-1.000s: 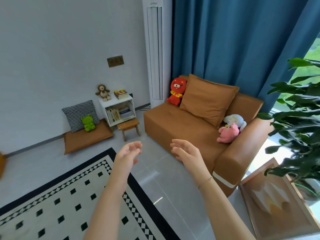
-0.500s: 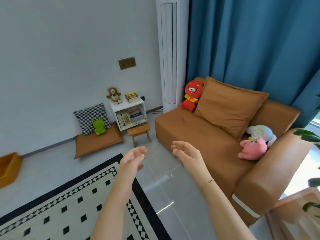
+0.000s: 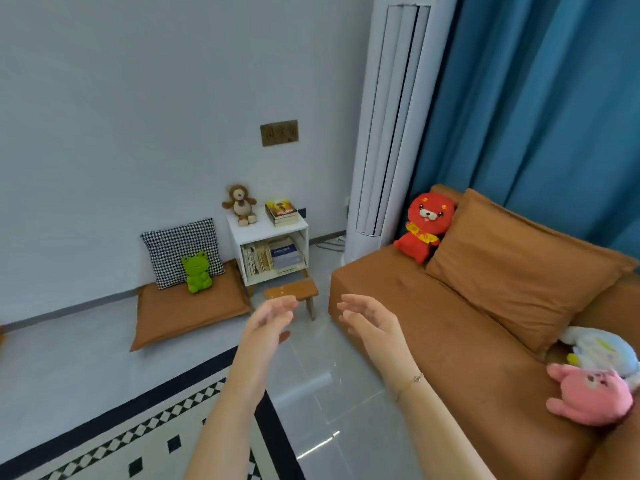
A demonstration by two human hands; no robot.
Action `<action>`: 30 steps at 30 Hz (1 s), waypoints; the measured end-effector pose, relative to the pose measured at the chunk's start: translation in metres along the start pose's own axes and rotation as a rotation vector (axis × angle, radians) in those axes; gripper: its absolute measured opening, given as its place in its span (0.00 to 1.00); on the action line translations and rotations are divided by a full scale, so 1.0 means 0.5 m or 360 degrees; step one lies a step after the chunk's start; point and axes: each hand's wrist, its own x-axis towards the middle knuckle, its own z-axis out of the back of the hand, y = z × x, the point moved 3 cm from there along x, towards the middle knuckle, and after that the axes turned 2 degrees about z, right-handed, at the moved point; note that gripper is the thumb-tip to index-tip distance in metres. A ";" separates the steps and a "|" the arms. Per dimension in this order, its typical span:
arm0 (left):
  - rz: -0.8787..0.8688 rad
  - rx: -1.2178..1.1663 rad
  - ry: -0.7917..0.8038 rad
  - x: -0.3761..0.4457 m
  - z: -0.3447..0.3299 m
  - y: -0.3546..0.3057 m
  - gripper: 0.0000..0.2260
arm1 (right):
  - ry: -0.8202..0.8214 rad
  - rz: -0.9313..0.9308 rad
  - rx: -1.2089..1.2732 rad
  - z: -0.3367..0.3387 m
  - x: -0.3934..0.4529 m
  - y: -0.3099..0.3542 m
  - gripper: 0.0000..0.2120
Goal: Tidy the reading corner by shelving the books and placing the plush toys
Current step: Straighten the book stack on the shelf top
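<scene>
Head view: your left hand and right hand are both relaxed, holding nothing. Pink plush lies on the sofa, well right of your right hand; likely soft, light, grab its body.

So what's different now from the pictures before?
The view swung left, so the potted plant and the framed picture slid out of sight. Both hands, left hand and right hand, stayed raised, open and holding nothing. No plush toy or book moved: the green frog still sits on the floor cushion.
</scene>
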 end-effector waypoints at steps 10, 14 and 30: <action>0.0064 -0.0011 -0.0085 0.480 0.056 -0.024 0.12 | 0.0041 -0.0054 0.0013 -0.102 0.496 -0.057 0.11; 0.0091 0.0051 -0.0098 0.699 0.038 -0.059 0.12 | 0.0070 -0.0066 0.0033 -0.115 0.745 -0.072 0.11; 0.0320 -0.0160 -0.0159 1.523 0.095 -0.135 0.10 | 0.0167 -0.0211 -0.0080 -0.266 1.533 -0.116 0.11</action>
